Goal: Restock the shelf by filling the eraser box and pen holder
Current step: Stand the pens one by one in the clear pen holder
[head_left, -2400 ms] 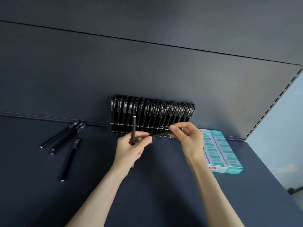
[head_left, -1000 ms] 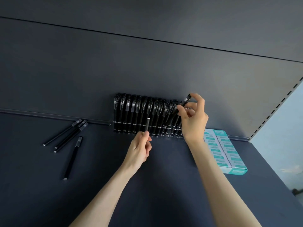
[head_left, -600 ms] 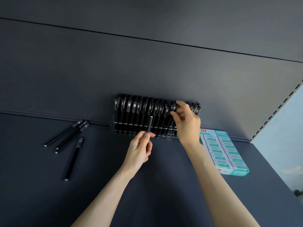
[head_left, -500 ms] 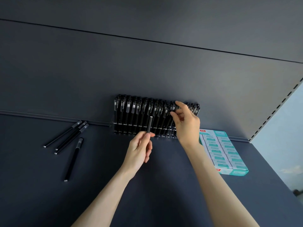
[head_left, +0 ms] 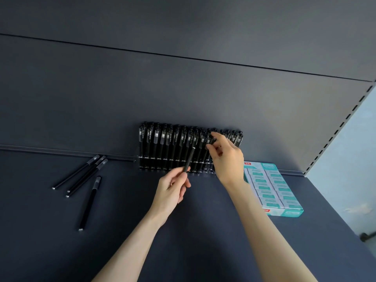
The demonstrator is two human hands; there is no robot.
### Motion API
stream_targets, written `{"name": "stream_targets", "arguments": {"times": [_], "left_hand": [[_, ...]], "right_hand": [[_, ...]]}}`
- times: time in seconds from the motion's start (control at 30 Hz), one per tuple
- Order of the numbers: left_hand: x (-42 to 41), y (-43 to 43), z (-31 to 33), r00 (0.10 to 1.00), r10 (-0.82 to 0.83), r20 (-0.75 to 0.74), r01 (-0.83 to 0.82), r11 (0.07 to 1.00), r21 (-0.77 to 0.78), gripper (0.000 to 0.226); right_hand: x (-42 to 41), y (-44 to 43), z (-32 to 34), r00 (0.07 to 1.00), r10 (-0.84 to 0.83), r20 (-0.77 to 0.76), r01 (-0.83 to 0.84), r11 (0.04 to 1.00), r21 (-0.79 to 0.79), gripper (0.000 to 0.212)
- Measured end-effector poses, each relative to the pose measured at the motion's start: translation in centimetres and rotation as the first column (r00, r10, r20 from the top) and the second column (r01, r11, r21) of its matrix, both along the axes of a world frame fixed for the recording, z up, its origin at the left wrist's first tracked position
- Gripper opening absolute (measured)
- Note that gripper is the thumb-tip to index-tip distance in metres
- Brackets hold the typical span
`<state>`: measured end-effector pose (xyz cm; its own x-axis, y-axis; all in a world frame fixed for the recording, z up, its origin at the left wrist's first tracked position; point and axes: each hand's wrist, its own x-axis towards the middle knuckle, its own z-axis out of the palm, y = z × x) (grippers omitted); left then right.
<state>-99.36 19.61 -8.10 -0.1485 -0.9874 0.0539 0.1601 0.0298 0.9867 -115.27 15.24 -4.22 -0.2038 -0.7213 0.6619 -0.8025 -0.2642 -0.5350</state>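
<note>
While the left hand (head_left: 173,190) pinches a black pen (head_left: 189,159) low on the barrel between thumb and fingertips, that pen stands near upright, tipped slightly toward 1 o'clock, with its top end overlapping the front of the pen holder (head_left: 162,149) about mid-row. Can't tell if it touches the holder. Right hand (head_left: 227,157) is at 2 o'clock from the left, fingers curled, thumb and index finger pinching the cap end of a racked pen (head_left: 212,139) just right of the row's middle. The holder sits at the rear of the shelf (head_left: 203,241), against the back panel (head_left: 183,94), packed with upright black pens, caps up. Pens at its right end lean toward 1 o'clock. Eraser box (head_left: 272,190) is teal, flat on the shelf at 3 o'clock from the holder, just beside it. Two columns of wrapped erasers show and it looks full. Its upper left edge is hidden behind the right wrist. Three pens (head_left: 86,174) lie at 9 o'clock from the holder, side by side, close together, caps pointing to 1 o'clock near the back rail. A single pen (head_left: 90,202) lies at 6 o'clock from those, apart from them, cap end toward 12. Slotted upright (head_left: 338,129) runs along the shelf's right edge, 3 o'clock side.
</note>
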Motion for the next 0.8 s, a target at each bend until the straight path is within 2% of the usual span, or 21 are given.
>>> {"name": "stream_targets", "arguments": {"times": [0.1, 0.2, 0.27, 0.33, 0.4, 0.47, 0.53, 0.63, 0.8], "left_hand": [[0.0, 0.2, 0.3, 0.999, -0.038, -0.010, 0.037, 0.999, -0.040, 0.010], [0.0, 0.4, 0.4, 0.998, -0.058, -0.031, 0.057, 0.998, -0.036, 0.008], [0.3, 0.3, 0.4, 0.999, -0.027, -0.047, 0.025, 0.999, -0.048, 0.008], [0.7, 0.0, 0.5, 0.990, 0.056, -0.129, -0.060, 0.998, -0.031, 0.009], [1.1, -0.5, 0.6, 0.947, 0.128, -0.296, -0.123, 0.992, 0.038, 0.013], [1.2, -0.7, 0.7, 0.891, 0.115, -0.439, -0.094, 0.993, 0.071, 0.015], [1.0, -0.6, 0.7, 0.872, 0.088, -0.482, -0.058, 0.995, 0.078, 0.016], [1.0, -0.5, 0.6, 0.916, 0.075, -0.395, -0.040, 0.995, 0.097, 0.010], [0.9, -0.2, 0.4, 0.977, 0.078, -0.197, -0.078, 0.997, 0.008, 0.007]], "right_hand": [[0.5, 1.8, 0.3, 0.959, 0.131, 0.253, -0.134, 0.991, -0.003, 0.019], [0.9, 3.3, 0.5, 0.808, 0.270, 0.524, -0.382, 0.917, 0.116, 0.011], [0.7, 3.8, 0.4, 0.734, 0.280, 0.618, -0.434, 0.894, 0.111, 0.009], [0.3, 4.1, 0.2, 0.667, 0.254, 0.701, -0.422, 0.904, 0.074, 0.009], [0.2, 4.5, -0.2, 0.623, 0.239, 0.745, -0.438, 0.895, 0.079, 0.010], [0.5, 4.8, -0.9, 0.574, 0.246, 0.781, -0.491, 0.867, 0.088, 0.011], [1.0, 5.1, -1.5, 0.526, 0.255, 0.811, -0.532, 0.843, 0.080, 0.010], [1.6, 5.5, -1.8, 0.515, 0.268, 0.814, -0.566, 0.819, 0.089, 0.007], [1.6, 5.4, -1.4, 0.631, 0.259, 0.732, -0.514, 0.845, 0.144, 0.009]]}}
